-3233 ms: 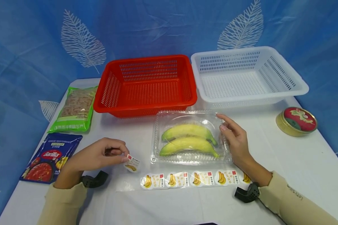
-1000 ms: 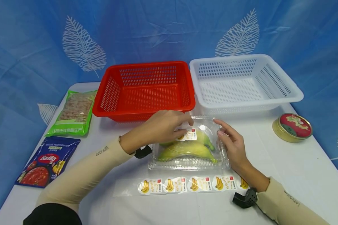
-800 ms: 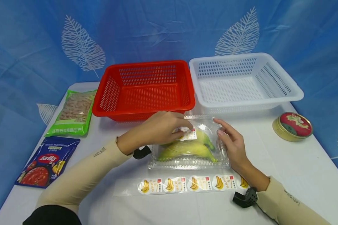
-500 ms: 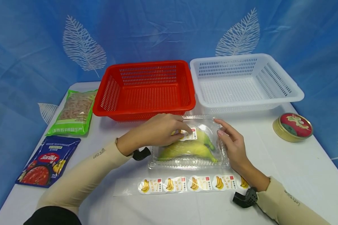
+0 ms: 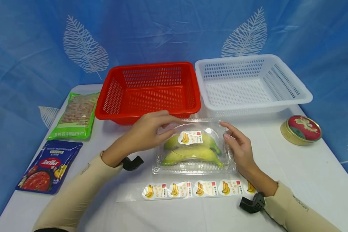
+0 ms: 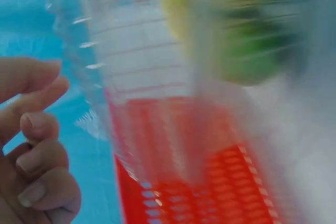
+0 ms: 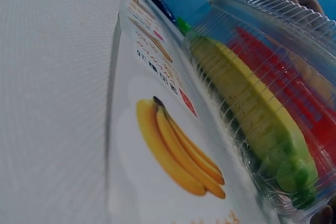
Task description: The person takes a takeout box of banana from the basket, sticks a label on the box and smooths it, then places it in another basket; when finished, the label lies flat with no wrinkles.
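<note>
A lidded clear plastic box [image 5: 191, 170] with two yellow-green bananas [image 5: 191, 156] inside stands mid-table. On its lid lies a white banana sticker [image 5: 190, 138]. My left hand [image 5: 149, 132] hovers at the box's upper left, thumb and forefinger parted and holding nothing; the left wrist view shows its loosely bent fingers [image 6: 44, 156] beside the blurred box. My right hand [image 5: 241, 149] holds the box's right edge, forefinger at the far corner and thumb on the rim. In front of the box lies a strip of banana stickers [image 5: 204, 188], its right end under the right wrist.
Behind the box stand a red basket [image 5: 150, 113] and a white basket [image 5: 258, 102], side by side. At left lie a green-edged food bag [image 5: 76, 112] and a blue sauce pouch [image 5: 49, 167]. A round gold tin [image 5: 301, 130] sits at right.
My left hand carried the sticker from the left onto the lid, pressed it there, then let go and drew back leftward. My right hand has stayed at the box's edge.
</note>
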A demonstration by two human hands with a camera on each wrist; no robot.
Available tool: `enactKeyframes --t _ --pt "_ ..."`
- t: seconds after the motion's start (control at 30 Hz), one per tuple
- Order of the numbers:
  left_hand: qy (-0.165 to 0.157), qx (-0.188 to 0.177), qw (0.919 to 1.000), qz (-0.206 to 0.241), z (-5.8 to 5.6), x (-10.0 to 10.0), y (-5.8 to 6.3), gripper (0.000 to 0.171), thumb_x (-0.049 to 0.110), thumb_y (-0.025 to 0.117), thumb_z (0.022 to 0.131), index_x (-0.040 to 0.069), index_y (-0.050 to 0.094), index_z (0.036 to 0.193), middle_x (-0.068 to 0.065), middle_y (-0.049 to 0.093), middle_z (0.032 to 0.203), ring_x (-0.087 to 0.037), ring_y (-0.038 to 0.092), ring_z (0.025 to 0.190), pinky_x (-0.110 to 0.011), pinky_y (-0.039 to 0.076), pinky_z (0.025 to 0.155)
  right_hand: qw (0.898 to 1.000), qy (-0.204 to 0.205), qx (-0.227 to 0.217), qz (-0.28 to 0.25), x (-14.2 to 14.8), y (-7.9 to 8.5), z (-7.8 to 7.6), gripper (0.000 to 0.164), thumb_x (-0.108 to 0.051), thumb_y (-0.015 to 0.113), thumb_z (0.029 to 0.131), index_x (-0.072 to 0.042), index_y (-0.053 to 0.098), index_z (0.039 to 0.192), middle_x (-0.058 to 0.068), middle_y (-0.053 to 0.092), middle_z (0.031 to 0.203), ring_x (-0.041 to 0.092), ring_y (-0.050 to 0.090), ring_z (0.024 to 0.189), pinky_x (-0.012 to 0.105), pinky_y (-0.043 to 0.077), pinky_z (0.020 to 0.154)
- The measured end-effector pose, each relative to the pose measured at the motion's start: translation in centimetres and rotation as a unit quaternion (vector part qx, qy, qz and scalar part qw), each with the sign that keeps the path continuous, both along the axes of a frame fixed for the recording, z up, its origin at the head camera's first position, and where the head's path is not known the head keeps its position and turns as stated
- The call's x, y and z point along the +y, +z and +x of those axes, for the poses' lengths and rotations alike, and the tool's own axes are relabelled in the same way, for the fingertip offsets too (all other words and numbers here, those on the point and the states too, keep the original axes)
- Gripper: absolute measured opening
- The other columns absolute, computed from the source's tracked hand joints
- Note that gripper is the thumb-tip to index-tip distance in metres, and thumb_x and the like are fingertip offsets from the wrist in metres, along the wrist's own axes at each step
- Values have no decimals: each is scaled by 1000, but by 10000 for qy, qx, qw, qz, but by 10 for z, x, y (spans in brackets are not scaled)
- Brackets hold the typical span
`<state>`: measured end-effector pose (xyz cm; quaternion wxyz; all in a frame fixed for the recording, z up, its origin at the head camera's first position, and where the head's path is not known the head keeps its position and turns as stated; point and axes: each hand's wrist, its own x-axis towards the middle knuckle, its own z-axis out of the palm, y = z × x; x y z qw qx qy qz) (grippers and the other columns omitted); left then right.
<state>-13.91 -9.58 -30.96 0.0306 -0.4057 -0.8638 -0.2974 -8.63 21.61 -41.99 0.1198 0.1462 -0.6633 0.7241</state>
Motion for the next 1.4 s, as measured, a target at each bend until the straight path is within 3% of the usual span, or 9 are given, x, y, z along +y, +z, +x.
enactKeyframes --t 0.23,0.33,0.43,0.53,0.63,0.73,0.9,1.13,1.4 --pt "915 -111 9912 956 13 -34 -26 31 22 76 94 17 73 125 3 57 92 -16 47 73 -29 39 61 9998 -133 -137 68 -2 1 1 37 0 51 103 4 59 139 10 56 91 9 40 59 23 35 49" --pt "1347 -380 9866 840 19 -44 -37 41 30 72 97 20 65 136 -2 56 101 -19 48 78 -31 40 64 9997 -175 -169 47 -2 1 2 37 0 51 103 4 59 139 8 56 91 11 40 62 24 34 50" --pt "1562 -827 9829 523 23 -49 -47 54 38 66 100 22 52 149 -5 55 108 -24 49 84 -34 42 66 9997 -192 -167 56 -2 1 2 37 1 51 103 4 59 139 9 56 90 11 39 62 25 32 50" --pt "1500 -1167 9812 330 27 -47 -54 62 43 61 101 24 40 157 -4 53 108 -26 50 84 -35 43 65 9995 -227 -208 116 -1 1 3 37 1 51 103 3 59 139 10 56 91 11 39 63 25 32 51" --pt "1369 -1274 9818 334 29 -41 -58 67 44 61 101 27 35 160 -2 52 106 -25 51 79 -34 43 64 9993 -236 -241 149 -1 2 3 38 0 51 103 2 58 141 11 56 93 11 41 65 23 35 54" --pt "1300 -1349 9809 526 31 -38 -60 68 41 66 99 27 36 159 -5 53 100 -22 50 75 -31 42 64 9995 -177 -220 144 -2 2 3 39 0 51 104 3 57 142 9 57 94 11 43 68 22 38 57" --pt "1292 -1725 9715 990 31 -35 -61 68 34 72 97 25 40 156 -8 51 88 -17 46 68 -28 40 59 9994 -143 -152 261 -1 3 3 39 0 50 104 2 57 142 8 58 97 12 47 72 22 41 60" --pt "1164 -1975 9707 720 34 -37 -64 71 36 63 102 30 27 163 -2 54 92 -17 56 66 -29 49 59 9987 -200 -279 376 -2 6 1 39 -2 51 104 0 57 143 8 57 97 13 48 75 21 43 63" --pt "962 -2628 9507 1335 34 -36 -68 71 29 64 103 33 26 163 -8 58 98 -17 47 55 -28 43 49 9984 -205 -248 471 -1 7 3 40 -2 50 105 0 56 144 10 58 95 13 49 74 22 43 63"
